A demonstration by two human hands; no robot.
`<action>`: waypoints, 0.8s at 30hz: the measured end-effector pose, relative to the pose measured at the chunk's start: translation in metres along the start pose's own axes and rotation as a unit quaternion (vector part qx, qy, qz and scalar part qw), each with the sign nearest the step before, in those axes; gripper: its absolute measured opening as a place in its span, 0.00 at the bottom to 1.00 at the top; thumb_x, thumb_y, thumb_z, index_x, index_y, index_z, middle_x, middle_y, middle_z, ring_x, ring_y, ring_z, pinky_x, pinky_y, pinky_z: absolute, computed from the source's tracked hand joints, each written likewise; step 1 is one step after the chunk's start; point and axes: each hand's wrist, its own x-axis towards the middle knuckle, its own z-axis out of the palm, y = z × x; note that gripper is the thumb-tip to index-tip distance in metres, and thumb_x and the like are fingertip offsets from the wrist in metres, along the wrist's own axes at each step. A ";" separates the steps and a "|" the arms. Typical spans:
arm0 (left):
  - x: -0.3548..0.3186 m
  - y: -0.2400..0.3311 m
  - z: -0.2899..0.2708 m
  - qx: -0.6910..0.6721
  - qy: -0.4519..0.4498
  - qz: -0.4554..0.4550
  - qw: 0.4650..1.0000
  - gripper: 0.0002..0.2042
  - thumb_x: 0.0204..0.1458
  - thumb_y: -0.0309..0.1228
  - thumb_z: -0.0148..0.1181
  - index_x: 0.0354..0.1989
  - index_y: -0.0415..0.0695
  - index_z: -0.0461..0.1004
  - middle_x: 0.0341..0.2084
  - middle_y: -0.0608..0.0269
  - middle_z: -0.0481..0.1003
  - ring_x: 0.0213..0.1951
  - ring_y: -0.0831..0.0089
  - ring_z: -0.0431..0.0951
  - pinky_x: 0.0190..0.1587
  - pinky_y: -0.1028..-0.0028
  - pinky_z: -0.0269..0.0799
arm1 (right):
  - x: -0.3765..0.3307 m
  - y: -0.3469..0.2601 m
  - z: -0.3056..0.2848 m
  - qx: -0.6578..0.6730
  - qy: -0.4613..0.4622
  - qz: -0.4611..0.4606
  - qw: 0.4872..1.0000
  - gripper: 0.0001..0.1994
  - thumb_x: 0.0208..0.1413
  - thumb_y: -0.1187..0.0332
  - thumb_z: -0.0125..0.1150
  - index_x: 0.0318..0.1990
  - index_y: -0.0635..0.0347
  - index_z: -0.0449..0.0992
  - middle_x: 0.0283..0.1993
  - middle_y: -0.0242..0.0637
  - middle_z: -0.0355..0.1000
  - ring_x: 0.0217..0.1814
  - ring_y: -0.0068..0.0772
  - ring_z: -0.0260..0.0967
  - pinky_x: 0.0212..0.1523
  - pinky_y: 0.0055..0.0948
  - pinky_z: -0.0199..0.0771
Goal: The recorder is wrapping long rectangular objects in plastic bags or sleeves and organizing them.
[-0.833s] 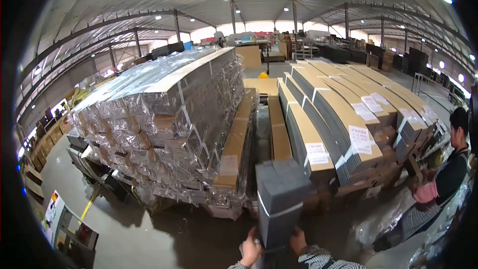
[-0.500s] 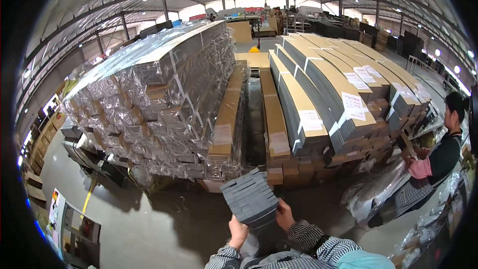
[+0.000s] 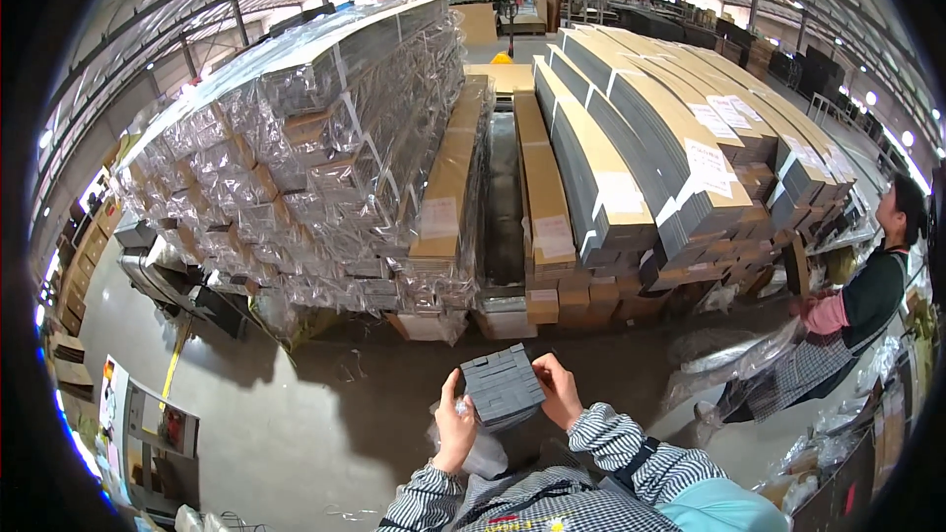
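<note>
A bundle of dark grey strips (image 3: 503,384), its uneven block-like ends facing up, is held upright in front of my body. Closed against its left side is my left hand (image 3: 454,426), thumb and fingers along the edge. My right hand (image 3: 559,392) grips the opposite side near the top corner. Below the bundle, beside my left wrist, hangs some clear plastic film (image 3: 485,455). The lower part of the bundle is hidden from sight.
A tall stack of plastic-wrapped long bundles (image 3: 296,167) stands ahead left. Ahead right is a pile of long grey-and-tan strapped boards (image 3: 680,177) with paper labels. At the right a co-worker (image 3: 857,286) handles clear film. A grey stand (image 3: 158,433) is at the lower left.
The bundle has come nearer my body, and its top face has turned slightly. My left hand has shifted up its side. The view has tipped downward. The co-worker's film has swung left.
</note>
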 end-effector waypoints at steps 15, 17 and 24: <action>0.006 -0.006 -0.019 0.150 -0.110 -0.058 0.981 0.24 0.47 0.21 0.57 0.55 0.50 0.67 0.26 0.45 0.77 0.32 0.46 0.79 0.34 0.57 0.74 | 0.018 -0.035 -0.014 -0.295 -0.081 -0.080 0.949 0.04 0.53 0.71 0.56 0.36 0.57 0.71 0.27 0.46 0.73 0.33 0.51 0.75 0.32 0.44 0.73; -0.015 -0.020 -0.026 0.160 -0.118 0.043 0.979 0.18 0.46 0.20 0.57 0.48 0.48 0.70 0.27 0.47 0.78 0.32 0.48 0.80 0.33 0.59 0.74 | 0.014 -0.051 -0.017 -0.297 -0.091 -0.098 0.945 0.05 0.52 0.74 0.56 0.36 0.57 0.73 0.29 0.43 0.74 0.33 0.49 0.75 0.32 0.42 0.73; -0.008 -0.002 -0.028 0.176 -0.357 0.166 0.902 0.08 0.46 0.29 0.66 0.33 0.40 0.77 0.24 0.54 0.78 0.30 0.52 0.79 0.35 0.62 0.75 | 0.025 -0.014 -0.042 -0.225 -0.106 -0.128 0.960 0.09 0.47 0.82 0.56 0.33 0.59 0.79 0.30 0.40 0.72 0.34 0.43 0.74 0.35 0.36 0.74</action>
